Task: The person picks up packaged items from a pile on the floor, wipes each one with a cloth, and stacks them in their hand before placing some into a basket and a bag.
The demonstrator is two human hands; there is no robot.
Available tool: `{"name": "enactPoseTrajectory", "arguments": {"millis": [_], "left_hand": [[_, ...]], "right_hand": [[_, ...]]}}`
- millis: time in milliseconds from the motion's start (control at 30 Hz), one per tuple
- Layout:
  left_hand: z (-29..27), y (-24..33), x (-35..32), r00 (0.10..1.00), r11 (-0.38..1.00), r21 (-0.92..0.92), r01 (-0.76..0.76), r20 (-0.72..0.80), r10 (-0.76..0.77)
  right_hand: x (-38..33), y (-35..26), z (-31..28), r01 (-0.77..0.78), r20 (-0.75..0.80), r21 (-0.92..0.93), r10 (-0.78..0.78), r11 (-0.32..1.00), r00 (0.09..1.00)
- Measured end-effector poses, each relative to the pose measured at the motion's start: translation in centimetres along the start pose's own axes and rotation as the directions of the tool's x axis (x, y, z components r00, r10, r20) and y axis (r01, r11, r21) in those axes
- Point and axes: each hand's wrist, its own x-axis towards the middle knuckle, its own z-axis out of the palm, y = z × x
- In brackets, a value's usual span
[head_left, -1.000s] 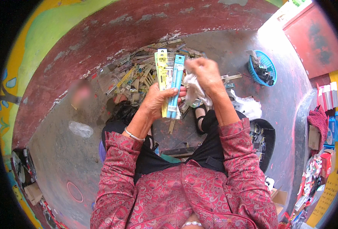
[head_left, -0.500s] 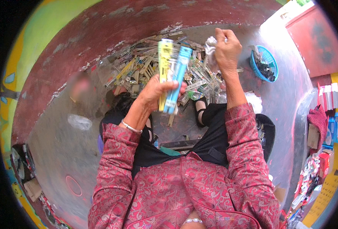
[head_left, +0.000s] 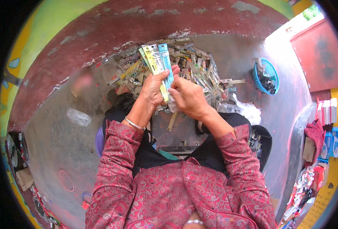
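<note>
Slim flat packets, a yellow one (head_left: 153,59) and a blue one (head_left: 164,57) with a green edge behind them, are fanned out in my left hand (head_left: 149,91). Its thumb presses across their front, and a silver bangle sits on that wrist. My right hand (head_left: 190,97) is closed against the packets' lower end. A crumpled white cloth (head_left: 172,104) pokes out below its fingers. Beyond both hands, a heap of similar slim packets (head_left: 199,72) spreads over the floor.
At the right stands a blue plastic basket (head_left: 256,76) with dark pieces inside. A white plastic bag (head_left: 245,111) lies near my right knee, beside a black container (head_left: 266,139). A clear bag (head_left: 78,117) rests at left. Boxes (head_left: 335,143) line the right wall.
My right hand has come down and left from the upper right, bringing the white cloth to the packets. My left hand has shifted slightly, and the packets now lean more to the left.
</note>
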Motion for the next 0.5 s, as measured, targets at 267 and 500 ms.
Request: {"name": "enactPoseTrajectory", "arguments": {"millis": [267,500], "left_hand": [[2.0,-0.4,-1.6,0.997,0.962,0.266,-0.053,0.076,0.033],[2.1,-2.6,-1.6,0.979,0.741,0.641,-0.200,0.165,0.122]], "right_hand": [[3.0,2.7,-5.8,-0.580,-0.100,-0.003,0.577,0.814,0.811],[4.4,2.3,-4.1,-0.638,0.201,-0.083,0.640,0.765,0.741]]}}
